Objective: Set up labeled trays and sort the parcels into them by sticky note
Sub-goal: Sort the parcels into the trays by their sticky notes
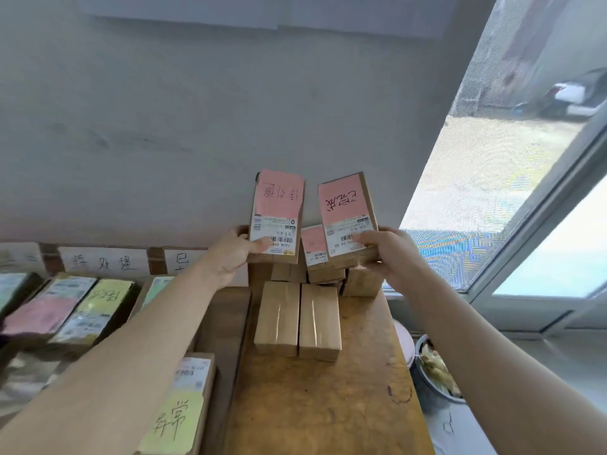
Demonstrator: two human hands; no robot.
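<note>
Left hand (230,254): grasping the lower end of the left parcel (277,218); thumb lies across its printed shipping label, fingers behind.
Right hand (391,254): grasping the lower end of the right parcel (348,215); thumb on the face, fingers wrapped under the bottom edge.
Left parcel: brown carton held upright in front of the grey wall (164,126); a pink sticky note (279,195) covers its upper half; the handwriting reads upside down from this view.
Right parcel: held just beside the left one, apart from it, leaning slightly to the left; its own pink note (341,198) is also handwritten.
Unsorted stack (315,254): more cartons piled at the far end of the wooden table (328,405), directly below the two raised parcels; one shows a small pink note (its writing too small to read).
Plain cartons (299,320): two lying side by side, touching, taped faces up, nearer than the stack.
Trays (131,300): dark, at the left; one parcel inside shows a pink note (39,315), its neighbour a yellow note (105,293).
Tray labels (105,262): white handwritten sheets fixed along the wall behind the trays.
Near parcel (179,418): lies at the lower left beside the table, carrying a yellow note.
Bowl (437,372): sits right of the table, under the window (525,192).
</note>
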